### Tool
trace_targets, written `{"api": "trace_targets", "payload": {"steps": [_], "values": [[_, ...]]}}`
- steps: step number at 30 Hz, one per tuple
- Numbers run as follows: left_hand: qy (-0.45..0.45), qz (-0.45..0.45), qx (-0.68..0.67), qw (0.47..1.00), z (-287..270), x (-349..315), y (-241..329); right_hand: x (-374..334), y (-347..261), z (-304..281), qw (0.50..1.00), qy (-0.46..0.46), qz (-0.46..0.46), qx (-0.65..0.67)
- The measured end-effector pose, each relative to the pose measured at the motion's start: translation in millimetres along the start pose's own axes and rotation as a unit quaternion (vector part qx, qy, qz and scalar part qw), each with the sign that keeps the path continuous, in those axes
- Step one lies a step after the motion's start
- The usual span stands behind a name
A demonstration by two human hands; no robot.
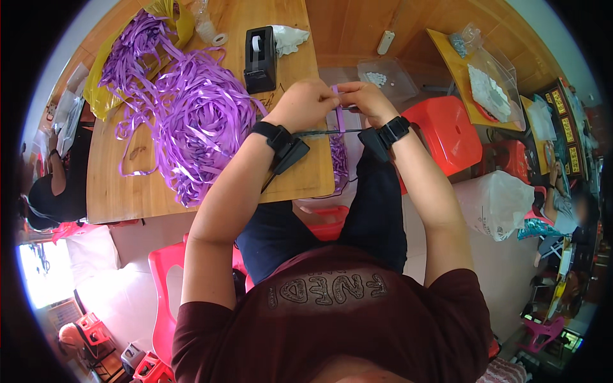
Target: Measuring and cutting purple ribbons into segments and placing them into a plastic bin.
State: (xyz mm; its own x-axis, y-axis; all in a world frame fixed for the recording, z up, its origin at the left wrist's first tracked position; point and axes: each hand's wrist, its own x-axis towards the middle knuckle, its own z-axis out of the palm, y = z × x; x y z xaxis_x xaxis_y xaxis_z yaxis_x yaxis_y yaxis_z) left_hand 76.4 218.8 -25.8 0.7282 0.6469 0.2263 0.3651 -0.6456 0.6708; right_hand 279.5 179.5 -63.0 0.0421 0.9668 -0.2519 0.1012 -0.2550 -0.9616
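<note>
Pinching a purple ribbon strip (340, 120) btwn fingertips, L hand (308, 102) & R hand (369, 99) meet just off the desk's (128, 198) right edge. Strip's prob. light, soft, slippery; best gripped flat, thumb-to-finger. Beyond: tangle-prone ribbon pile (204, 118) mid-desk, then yellow bag (97, 96), far-left corner.

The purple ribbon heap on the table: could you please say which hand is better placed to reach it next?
Probably the left hand: it is nearer the purple ribbon heap, while the right hand is beyond the wooden table.
</note>
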Motion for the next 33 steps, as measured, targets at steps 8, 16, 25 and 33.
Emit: {"api": "trace_targets", "payload": {"steps": [8,16,25,33], "values": [[-0.037,0.021,0.055,0.998,11.6,2.7,-9.6,-21.5,51.9,-12.6,0.966,-0.097,0.048,0.233],[-0.045,0.012,0.061,0.997,11.5,4.2,-9.3,-68.4,71.6,24.9,0.965,-0.107,-0.035,0.237],[0.054,-0.011,0.082,0.995,5.9,-11.3,16.7,-94.6,59.7,42.5,0.978,-0.002,-0.043,0.206],[-0.241,-0.306,-0.325,0.862,-1.5,-28.7,35.9,-97.0,62.7,51.6,0.961,0.017,-0.053,0.27]]}}
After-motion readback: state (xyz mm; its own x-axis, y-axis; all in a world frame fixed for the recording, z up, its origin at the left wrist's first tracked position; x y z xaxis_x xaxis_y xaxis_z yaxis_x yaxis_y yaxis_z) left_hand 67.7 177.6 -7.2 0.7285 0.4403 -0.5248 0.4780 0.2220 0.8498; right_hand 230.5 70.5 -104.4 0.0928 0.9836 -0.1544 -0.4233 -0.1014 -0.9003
